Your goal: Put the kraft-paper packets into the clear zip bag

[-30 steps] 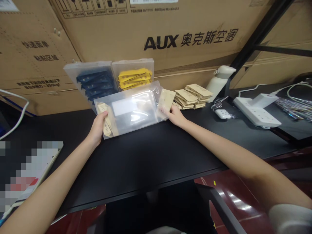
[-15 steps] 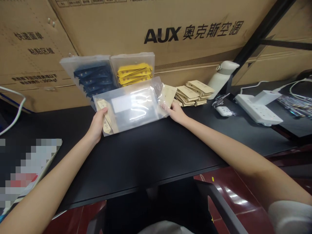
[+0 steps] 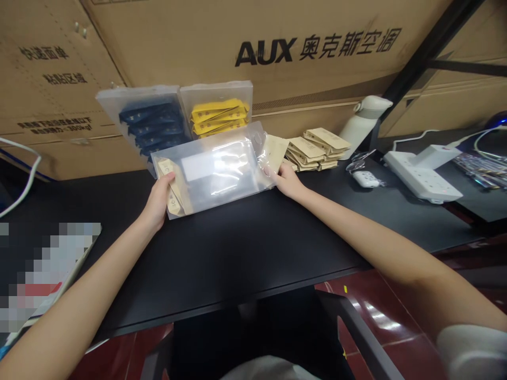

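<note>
A clear plastic box (image 3: 219, 182) is held tilted just above the black table. At its left end my left hand (image 3: 158, 200) is closed on it, thumb on the front; a tan paper packet (image 3: 173, 192) shows through the plastic there. My right hand (image 3: 289, 180) is closed at the box's right end, round the lower part of another tan packet (image 3: 276, 150) beside a transparent flap; its fingertips are partly hidden. Behind stand two similar boxes, one with dark blue packets (image 3: 154, 124), one with yellow packets (image 3: 219, 113).
Stacked tan packets (image 3: 317, 148) lie right of my right hand. Farther right are a white bottle (image 3: 364, 124), a small white earphone case (image 3: 365, 179) and a power strip (image 3: 425, 177). Large cartons (image 3: 166, 47) line the back of the black table (image 3: 237, 253). A blurred-out item (image 3: 51, 269) lies left.
The view has shifted very slightly. Both hands keep their hold, and the box and packets stay practically where they were.
</note>
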{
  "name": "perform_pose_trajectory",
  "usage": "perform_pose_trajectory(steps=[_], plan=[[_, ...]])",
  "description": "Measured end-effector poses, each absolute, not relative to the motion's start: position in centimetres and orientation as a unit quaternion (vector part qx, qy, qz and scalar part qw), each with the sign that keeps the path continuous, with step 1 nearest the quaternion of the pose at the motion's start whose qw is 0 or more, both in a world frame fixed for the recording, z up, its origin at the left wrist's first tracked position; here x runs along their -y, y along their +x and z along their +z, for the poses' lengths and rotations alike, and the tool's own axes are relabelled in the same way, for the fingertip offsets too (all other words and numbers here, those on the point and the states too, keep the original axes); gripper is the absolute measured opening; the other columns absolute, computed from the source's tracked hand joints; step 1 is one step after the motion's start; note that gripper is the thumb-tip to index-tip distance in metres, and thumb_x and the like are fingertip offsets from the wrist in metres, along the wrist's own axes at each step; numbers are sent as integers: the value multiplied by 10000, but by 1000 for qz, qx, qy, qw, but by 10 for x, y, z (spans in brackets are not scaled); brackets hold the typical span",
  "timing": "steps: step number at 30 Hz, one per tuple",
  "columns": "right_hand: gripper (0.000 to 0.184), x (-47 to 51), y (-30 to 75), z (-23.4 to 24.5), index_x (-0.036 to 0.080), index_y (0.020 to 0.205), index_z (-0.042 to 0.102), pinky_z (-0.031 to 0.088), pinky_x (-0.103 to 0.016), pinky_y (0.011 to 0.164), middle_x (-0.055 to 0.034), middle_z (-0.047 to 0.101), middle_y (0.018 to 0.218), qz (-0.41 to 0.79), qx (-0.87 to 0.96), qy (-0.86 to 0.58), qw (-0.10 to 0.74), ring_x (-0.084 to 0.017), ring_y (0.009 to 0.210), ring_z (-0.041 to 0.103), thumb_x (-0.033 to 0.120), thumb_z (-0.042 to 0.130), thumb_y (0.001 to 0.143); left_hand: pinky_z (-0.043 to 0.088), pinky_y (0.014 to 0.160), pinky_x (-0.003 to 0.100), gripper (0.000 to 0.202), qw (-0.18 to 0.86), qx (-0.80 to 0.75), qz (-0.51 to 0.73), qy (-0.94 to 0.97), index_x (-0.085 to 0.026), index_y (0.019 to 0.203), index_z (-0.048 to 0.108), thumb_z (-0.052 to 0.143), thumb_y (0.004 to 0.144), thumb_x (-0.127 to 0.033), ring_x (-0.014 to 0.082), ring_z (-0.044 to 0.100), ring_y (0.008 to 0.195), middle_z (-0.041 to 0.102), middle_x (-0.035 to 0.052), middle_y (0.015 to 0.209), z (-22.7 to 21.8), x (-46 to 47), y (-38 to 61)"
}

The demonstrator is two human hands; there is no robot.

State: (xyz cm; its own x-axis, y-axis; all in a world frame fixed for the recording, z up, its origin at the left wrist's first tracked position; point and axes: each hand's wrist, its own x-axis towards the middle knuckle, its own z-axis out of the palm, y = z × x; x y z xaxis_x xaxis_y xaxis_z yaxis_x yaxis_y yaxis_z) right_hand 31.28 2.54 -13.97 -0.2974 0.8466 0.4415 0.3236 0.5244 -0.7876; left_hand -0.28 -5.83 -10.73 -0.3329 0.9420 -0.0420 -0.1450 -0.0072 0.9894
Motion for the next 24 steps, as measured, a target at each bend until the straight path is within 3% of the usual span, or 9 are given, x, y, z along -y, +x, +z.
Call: perform_pose_trajectory(steps=[8,24], plan=[[633,-26,314,-141,123,1069,681,492,-502,1004,-157,693,1197,275,754,-391,450,-340,1122,645,689,545,820,624,783,366,253,454,-547,600,368,-144,963,692,541,848,-313,284,733,929,759,59,784,-105,59,-3],[617,-23,312,-139,146,1056,682,495,-495,998,-137,703,1160,280,751,-398,446,-334,1108,642,699,545,819,632,751,395,264,444,-549,589,393,-180,916,693,579,800,-388,332,713,969,748,78,809,-110,58,-7]])
